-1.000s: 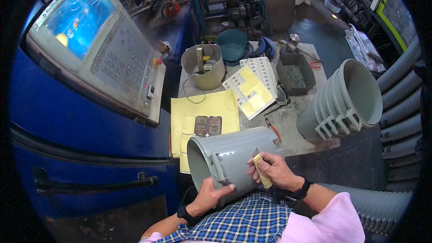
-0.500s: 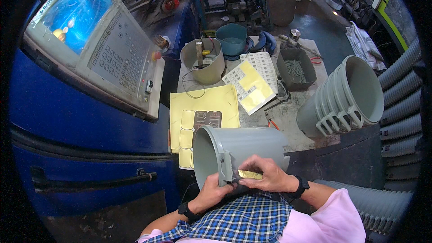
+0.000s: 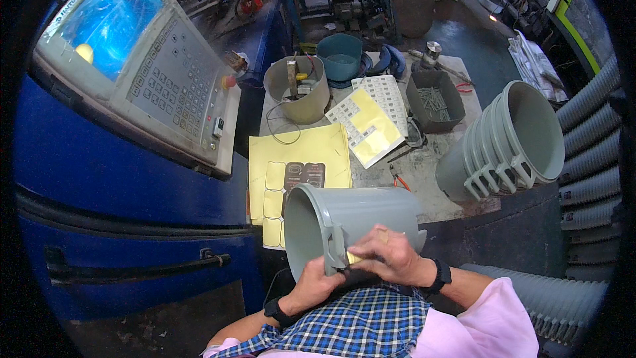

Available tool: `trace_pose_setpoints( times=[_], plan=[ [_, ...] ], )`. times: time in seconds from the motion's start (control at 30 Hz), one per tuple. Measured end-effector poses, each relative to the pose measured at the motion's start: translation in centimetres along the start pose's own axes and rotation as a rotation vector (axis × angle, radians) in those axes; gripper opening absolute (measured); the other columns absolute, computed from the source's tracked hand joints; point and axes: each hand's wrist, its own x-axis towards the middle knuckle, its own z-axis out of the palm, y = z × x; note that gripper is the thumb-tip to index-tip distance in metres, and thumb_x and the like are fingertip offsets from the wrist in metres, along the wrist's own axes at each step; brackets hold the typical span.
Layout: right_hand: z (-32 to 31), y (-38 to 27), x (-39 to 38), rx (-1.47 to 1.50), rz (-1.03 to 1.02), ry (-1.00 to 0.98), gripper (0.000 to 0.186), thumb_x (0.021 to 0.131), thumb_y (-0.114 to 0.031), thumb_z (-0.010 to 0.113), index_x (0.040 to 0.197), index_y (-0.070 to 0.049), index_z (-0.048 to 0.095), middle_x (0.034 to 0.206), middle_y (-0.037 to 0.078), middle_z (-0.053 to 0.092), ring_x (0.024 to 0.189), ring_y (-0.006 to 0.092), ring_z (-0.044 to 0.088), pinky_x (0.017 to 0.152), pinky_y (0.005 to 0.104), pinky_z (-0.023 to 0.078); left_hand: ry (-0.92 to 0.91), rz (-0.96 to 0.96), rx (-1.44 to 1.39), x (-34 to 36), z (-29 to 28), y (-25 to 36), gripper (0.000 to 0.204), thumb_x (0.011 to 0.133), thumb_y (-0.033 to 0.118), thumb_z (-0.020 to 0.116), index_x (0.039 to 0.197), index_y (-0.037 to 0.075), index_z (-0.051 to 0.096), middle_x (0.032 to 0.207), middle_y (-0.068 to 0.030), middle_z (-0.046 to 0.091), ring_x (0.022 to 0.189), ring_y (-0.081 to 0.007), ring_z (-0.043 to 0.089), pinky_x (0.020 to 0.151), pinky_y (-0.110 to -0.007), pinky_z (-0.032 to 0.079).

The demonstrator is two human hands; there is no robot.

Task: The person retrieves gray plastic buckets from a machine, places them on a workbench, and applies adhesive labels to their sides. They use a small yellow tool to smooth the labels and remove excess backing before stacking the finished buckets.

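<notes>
A grey plastic bucket lies on its side in front of me, its mouth toward the left. My left hand is closed around the rim just below the handle lug. My right hand pinches a small flat yellow piece close beside that lug; its exact kind cannot be made out. Fingers cover most of the yellow piece. Behind the bucket, a yellow sheet lies on the table under a partly used sheet of dark labels.
Nested grey buckets lean at the right. On the table are orange-handled pliers, a label sheet, a dark bin of screws, a grey tub and a teal bucket. A control panel stands left.
My right hand has shifted slightly left and turned, bringing the yellow piece against the area by the handle lug. My left hand and the bucket stay nearly still.
</notes>
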Motion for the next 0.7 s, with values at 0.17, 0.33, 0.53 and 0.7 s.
trace_pose_setpoints(
  times=[0.17,0.33,0.53,0.7],
  plan=[
    [-0.5,1.6,0.8,-0.051,0.013,-0.007,0.031,0.070,-0.010,0.077,0.097,-0.003,0.063,0.083,0.009,0.065,0.075,0.0241,0.061,0.069,0.0334,0.047,-0.016,0.024,-0.058,0.3,-0.2,0.0,0.024,0.077,0.006,0.062,0.100,-0.002,0.060,0.085,-0.0074,0.063,0.080,-0.0156,0.057,0.074,-0.031,0.047],
    [-2.1,4.0,2.7,-0.221,0.292,0.026,0.026,0.075,-0.015,0.072,0.096,-0.002,0.064,0.085,0.015,0.063,0.080,0.0301,0.062,0.072,0.0355,0.049,-0.097,0.081,0.058,-0.3,0.1,0.2,0.022,0.077,0.007,0.063,0.097,-0.002,0.060,0.080,-0.0141,0.063,0.073,-0.0244,0.061,0.069,-0.034,0.048],
    [-5.1,6.8,2.8,-0.029,0.660,0.108,0.030,0.076,-0.017,0.072,0.097,0.002,0.063,0.092,0.014,0.067,0.086,0.0201,0.064,0.078,0.0308,0.049,-0.096,0.159,0.174,-0.7,0.7,0.8,0.019,0.078,0.007,0.062,0.094,-0.003,0.059,0.077,-0.0216,0.061,0.069,-0.0354,0.061,0.065,-0.037,0.048],
    [-4.6,5.2,1.2,0.113,0.656,0.140,0.031,0.077,-0.016,0.072,0.100,0.002,0.062,0.092,0.013,0.066,0.086,0.0174,0.062,0.079,0.0298,0.048,0.040,0.130,0.161,-0.2,0.6,1.1,0.021,0.078,0.007,0.062,0.095,-0.003,0.058,0.077,-0.0219,0.062,0.072,-0.0377,0.062,0.065,-0.038,0.048]
  ],
)
